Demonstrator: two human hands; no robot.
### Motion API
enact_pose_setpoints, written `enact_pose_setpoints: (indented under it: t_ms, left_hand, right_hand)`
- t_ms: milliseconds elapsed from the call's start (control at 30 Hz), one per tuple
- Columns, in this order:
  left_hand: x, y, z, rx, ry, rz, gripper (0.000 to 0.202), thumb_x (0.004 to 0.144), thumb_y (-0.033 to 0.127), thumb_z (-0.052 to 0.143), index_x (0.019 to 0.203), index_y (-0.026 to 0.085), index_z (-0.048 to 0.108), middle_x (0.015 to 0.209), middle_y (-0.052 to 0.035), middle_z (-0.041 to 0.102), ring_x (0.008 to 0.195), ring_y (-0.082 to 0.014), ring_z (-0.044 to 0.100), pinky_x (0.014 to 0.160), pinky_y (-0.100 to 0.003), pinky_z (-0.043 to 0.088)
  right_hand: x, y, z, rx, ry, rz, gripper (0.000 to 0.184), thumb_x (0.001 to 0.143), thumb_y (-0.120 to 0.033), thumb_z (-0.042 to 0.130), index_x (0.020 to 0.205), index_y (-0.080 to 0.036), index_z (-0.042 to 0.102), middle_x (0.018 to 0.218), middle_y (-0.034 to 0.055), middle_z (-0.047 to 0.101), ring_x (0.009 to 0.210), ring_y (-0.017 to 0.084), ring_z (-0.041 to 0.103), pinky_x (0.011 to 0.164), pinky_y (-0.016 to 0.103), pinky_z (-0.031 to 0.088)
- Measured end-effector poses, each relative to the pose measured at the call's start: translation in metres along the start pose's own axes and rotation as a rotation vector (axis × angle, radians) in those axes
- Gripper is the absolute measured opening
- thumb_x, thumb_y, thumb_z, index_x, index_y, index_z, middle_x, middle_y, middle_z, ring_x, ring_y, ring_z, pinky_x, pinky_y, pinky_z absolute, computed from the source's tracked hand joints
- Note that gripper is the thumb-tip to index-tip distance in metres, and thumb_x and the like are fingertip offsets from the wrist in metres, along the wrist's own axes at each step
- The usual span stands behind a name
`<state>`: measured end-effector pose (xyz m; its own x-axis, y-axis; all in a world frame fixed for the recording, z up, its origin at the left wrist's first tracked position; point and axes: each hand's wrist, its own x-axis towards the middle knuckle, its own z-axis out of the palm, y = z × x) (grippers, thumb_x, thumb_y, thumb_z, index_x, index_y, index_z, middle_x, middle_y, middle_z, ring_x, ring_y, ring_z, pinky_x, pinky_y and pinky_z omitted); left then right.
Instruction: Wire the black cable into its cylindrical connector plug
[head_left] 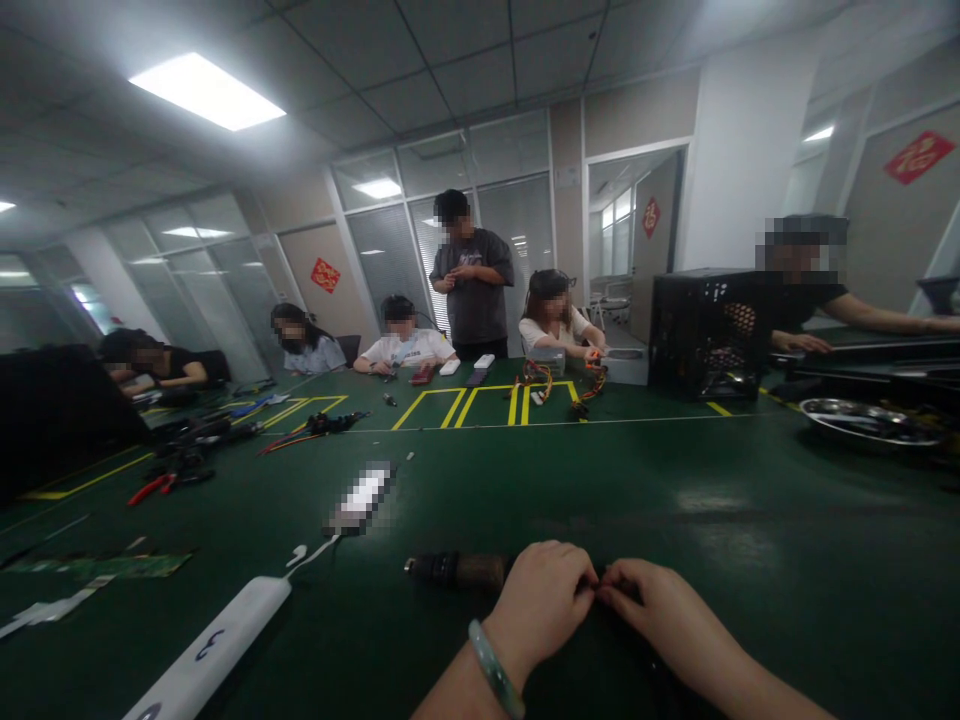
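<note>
As I watch from beside the bench, a white power strip point(210, 640) lies at the near left of the green mat point(750, 560), its cord leading away, and a dark drill point(457, 570) rests just beyond the left hand point(536, 605). That hand curls inward to meet the right hand point(660, 610) at the fingertips, both pinching something thin, too dark to make out, seemingly held close for a fine grip.
</note>
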<state>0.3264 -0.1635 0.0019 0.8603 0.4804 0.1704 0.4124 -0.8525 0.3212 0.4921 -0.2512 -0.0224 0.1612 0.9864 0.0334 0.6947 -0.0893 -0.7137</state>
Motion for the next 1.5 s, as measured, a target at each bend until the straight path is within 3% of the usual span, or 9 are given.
enact_pose_setpoints:
  t_ms: [400,700,967,1200,1500]
  left_hand:
    - [0.0000,0.0007,-0.0015,0.001,0.003,-0.055,0.017,0.084,0.024,0.060,0.101,0.024,0.058,0.094,0.0004,0.063,0.090,-0.0184,0.058,0.079,-0.031,0.041]
    - [0.0007,-0.0026,0.0038,-0.002,0.017,-0.016,0.009,0.084,0.024,0.060,0.093,0.023,0.059,0.092,0.0008,0.063,0.089,-0.0183,0.057,0.080,-0.032,0.041]
    - [0.0010,-0.0020,0.0053,0.000,0.075,0.031,0.008,0.085,0.021,0.059,0.092,0.024,0.059,0.087,0.0025,0.064,0.087,-0.0161,0.058,0.099,-0.037,0.033]
    - [-0.0001,-0.0021,0.0055,0.002,0.044,-0.021,0.008,0.084,0.023,0.061,0.091,0.024,0.058,0.089,0.0016,0.063,0.086,-0.0180,0.057,0.082,-0.033,0.041]
    - [0.0005,0.0002,0.0019,0.005,0.035,-0.023,0.006,0.084,0.024,0.059,0.090,0.023,0.060,0.089,0.0001,0.064,0.087,-0.0192,0.058,0.081,-0.033,0.042]
  right_hand:
    - [0.0007,0.0018,-0.0002,-0.013,0.008,-0.003,0.018,0.085,-0.030,0.053,0.081,-0.023,0.069,0.079,-0.0001,0.069,0.072,0.017,0.063,0.061,0.023,0.040]
    - [-0.0002,0.0013,0.0006,-0.040,0.036,-0.010,0.017,0.084,-0.027,0.053,0.081,-0.024,0.069,0.079,-0.0002,0.069,0.072,0.017,0.063,0.062,0.022,0.040]
    - [0.0012,0.0012,-0.0005,-0.041,0.017,-0.002,0.016,0.084,-0.029,0.054,0.080,-0.023,0.068,0.077,-0.0002,0.069,0.071,0.017,0.063,0.061,0.022,0.039]
    - [-0.0017,-0.0005,-0.0029,0.013,-0.023,0.019,0.018,0.086,-0.032,0.053,0.083,-0.025,0.069,0.081,-0.0007,0.070,0.074,0.017,0.064,0.062,0.022,0.040]
    - [0.0004,0.0050,-0.0020,-0.035,0.009,-0.032,0.015,0.083,-0.024,0.054,0.083,-0.023,0.068,0.081,0.0001,0.069,0.075,0.017,0.063,0.066,0.023,0.041]
